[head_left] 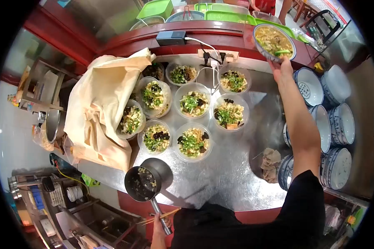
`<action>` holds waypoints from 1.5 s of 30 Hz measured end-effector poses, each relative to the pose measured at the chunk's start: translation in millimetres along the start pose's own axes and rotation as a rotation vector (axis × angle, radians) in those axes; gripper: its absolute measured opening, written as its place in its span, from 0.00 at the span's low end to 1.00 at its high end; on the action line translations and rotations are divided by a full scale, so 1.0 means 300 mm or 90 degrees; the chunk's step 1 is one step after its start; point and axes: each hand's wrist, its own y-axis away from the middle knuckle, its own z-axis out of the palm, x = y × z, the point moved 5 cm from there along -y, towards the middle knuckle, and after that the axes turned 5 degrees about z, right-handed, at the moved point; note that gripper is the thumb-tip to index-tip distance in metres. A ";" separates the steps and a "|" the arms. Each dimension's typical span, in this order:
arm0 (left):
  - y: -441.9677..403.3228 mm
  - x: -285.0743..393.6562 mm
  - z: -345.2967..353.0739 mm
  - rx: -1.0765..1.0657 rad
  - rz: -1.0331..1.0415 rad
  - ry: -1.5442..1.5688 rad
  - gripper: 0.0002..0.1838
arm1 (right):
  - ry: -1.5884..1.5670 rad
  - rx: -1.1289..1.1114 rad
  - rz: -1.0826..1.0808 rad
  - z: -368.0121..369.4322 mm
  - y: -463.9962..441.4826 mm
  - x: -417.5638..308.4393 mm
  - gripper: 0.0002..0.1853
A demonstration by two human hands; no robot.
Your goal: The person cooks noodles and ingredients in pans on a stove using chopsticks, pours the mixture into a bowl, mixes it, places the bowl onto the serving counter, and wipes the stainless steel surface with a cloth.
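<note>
My right hand (282,68) is stretched far forward and grips the near rim of a full bowl of noodle soup (274,41), held at the red ledge. Down at the counter's near edge, my left hand (158,224) is closed on the handle of a dark saucepan (142,184) and also on a pair of chopsticks (170,213). Food scraps cling inside the pan. Several clear plastic bowls, such as one bowl (193,142), stand on the steel counter (232,174) with noodles, green onion and dark fungus.
Stacks of patterned bowls (336,168) stand on the right, beside a crumpled rag (271,162). A cream cloth (97,112) covers the left side. Cables run from a power box (171,37). Green trays (230,16) lie beyond the ledge, with a person (264,6) behind.
</note>
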 end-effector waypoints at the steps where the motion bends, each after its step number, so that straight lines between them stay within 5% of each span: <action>1: 0.004 -0.002 0.005 0.008 -0.004 -0.004 0.19 | -0.011 0.022 0.009 0.007 -0.047 0.011 0.17; 6: 0.014 0.001 0.056 -0.011 0.002 0.020 0.19 | -0.048 0.018 0.009 0.028 -0.189 0.036 0.19; 9: 0.008 0.000 0.070 0.010 -0.009 0.014 0.19 | -0.053 -0.106 -0.033 0.073 -0.210 0.026 0.22; 14: 0.004 0.012 0.084 0.000 -0.002 0.018 0.20 | 0.120 0.050 -0.061 -0.019 -0.067 0.046 0.26; 19: -0.007 0.006 0.064 -0.041 0.001 0.031 0.20 | 0.824 -0.047 -0.298 -0.310 0.415 0.219 0.27; 22: -0.010 0.016 0.057 -0.039 0.002 -0.005 0.20 | 1.210 0.031 -0.127 -0.606 0.721 0.350 0.32; 25: -0.028 0.024 0.015 -0.078 -0.009 0.002 0.19 | 1.372 0.097 0.031 -0.732 0.978 0.379 0.35; 30: -0.026 0.047 -0.020 -0.072 0.010 -0.043 0.18 | 1.329 -0.006 -0.105 -0.876 1.153 0.436 0.35; 32: -0.037 0.057 -0.032 -0.123 0.022 -0.048 0.19 | 1.193 -0.199 -0.225 -0.840 1.231 0.432 0.35; 36: -0.038 0.056 -0.050 -0.126 0.007 -0.051 0.18 | 1.190 0.017 -0.355 -0.878 1.268 0.345 0.37; 38: -0.038 0.046 -0.057 -0.101 0.007 -0.038 0.19 | 1.227 -0.008 -0.356 -0.893 1.263 0.415 0.37; 40: -0.040 0.036 -0.057 -0.127 0.022 -0.061 0.18 | 1.210 0.141 -0.265 -0.900 1.241 0.493 0.35; 41: -0.038 0.031 -0.054 -0.128 0.010 -0.048 0.18 | 1.275 0.115 -0.371 -0.851 1.246 0.545 0.32; 43: -0.044 0.022 -0.056 -0.122 0.003 -0.037 0.18 | 1.157 -0.140 -0.318 -0.652 1.272 0.636 0.25; 44: -0.045 0.009 -0.056 -0.116 -0.005 -0.023 0.17 | 1.079 -0.214 -0.466 -0.491 1.335 0.639 0.18; 45: -0.044 0.003 -0.050 -0.115 -0.004 -0.021 0.17 | 1.052 -0.350 -0.444 -0.440 1.378 0.751 0.17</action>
